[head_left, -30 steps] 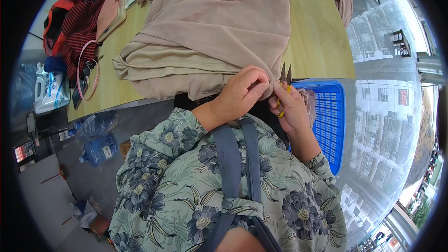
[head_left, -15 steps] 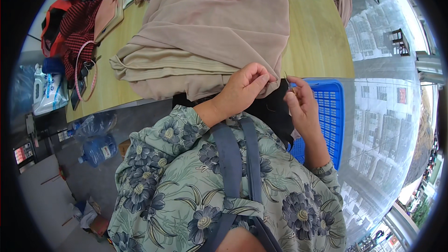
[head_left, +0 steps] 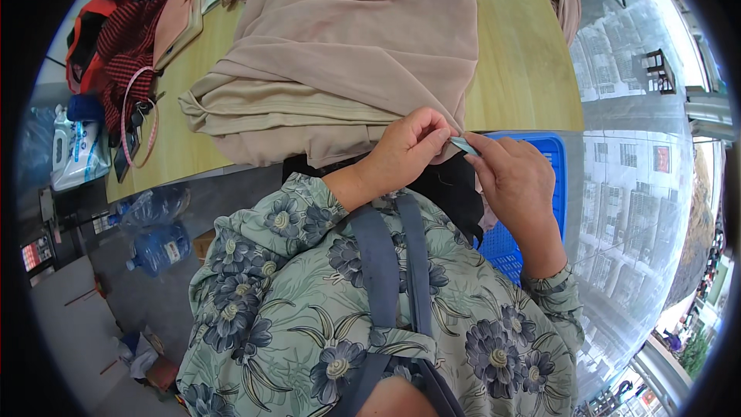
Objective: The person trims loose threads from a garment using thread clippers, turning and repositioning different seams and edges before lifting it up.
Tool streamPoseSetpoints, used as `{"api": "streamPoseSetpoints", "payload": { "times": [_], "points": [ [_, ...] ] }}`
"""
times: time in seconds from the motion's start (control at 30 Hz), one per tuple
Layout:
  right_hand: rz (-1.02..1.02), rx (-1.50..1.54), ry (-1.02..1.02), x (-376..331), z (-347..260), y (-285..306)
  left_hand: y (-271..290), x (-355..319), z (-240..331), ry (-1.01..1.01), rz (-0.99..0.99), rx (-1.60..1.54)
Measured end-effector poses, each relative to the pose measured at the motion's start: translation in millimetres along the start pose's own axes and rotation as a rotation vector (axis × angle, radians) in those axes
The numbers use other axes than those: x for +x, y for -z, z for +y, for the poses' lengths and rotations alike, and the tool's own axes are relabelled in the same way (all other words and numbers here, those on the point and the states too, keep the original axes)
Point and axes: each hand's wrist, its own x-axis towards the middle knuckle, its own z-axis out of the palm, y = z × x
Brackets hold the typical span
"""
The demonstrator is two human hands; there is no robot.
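Observation:
A large beige garment (head_left: 347, 54) lies in folds on a wooden table (head_left: 525, 69), its near edge hanging over the table's front. My left hand (head_left: 405, 153) pinches that hanging edge between thumb and fingers. My right hand (head_left: 515, 184) is right beside it, fingertips nearly touching, and grips a small pale blue piece (head_left: 465, 145) that points at the fabric edge. What the piece is cannot be told. A black cloth (head_left: 451, 189) lies under both hands, over my lap.
A blue plastic basket (head_left: 557, 156) stands right of my right hand, below the table edge. A red striped cloth (head_left: 116, 54), a pink loop (head_left: 135, 120) and a white packet (head_left: 77, 150) lie at the table's left end. Water bottles (head_left: 158, 245) stand on the floor.
One second ago my right hand held small scissors with their points up at the fabric edge. The scissors are gone from view, and the hand now grips the small pale blue piece.

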Motion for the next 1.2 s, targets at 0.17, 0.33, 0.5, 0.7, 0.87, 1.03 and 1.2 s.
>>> {"api": "streamPoseSetpoints", "payload": {
  "times": [0.17, 0.33, 0.5, 0.7, 0.87, 1.03, 1.2],
  "points": [
    [-0.004, -0.028, 0.007, -1, 3, -1, -8, 3, 3, -0.059, 0.102, -0.011],
    [0.012, 0.209, -0.173, -7, 9, -15, 4, -12, 0, -0.011, 0.035, 0.043],
    [-0.069, 0.564, -0.509, -28, 19, -23, 20, -38, -35, -0.045, -0.194, 0.750],
    [-0.026, 0.525, -0.441, -18, 6, -52, 44, -64, -35, 0.025, -0.135, 0.721],
    [-0.164, 0.494, -0.158, -6, -8, -73, 55, -64, 18, -0.070, 0.047, 0.648],
    [-0.357, 0.788, -0.033, 3, -24, -62, 82, -25, 62, -0.630, 0.582, 1.341],
    [-0.278, 0.857, -0.138, 17, -30, -44, 105, -21, 29, -0.443, 0.418, 1.451]
  ]
}}
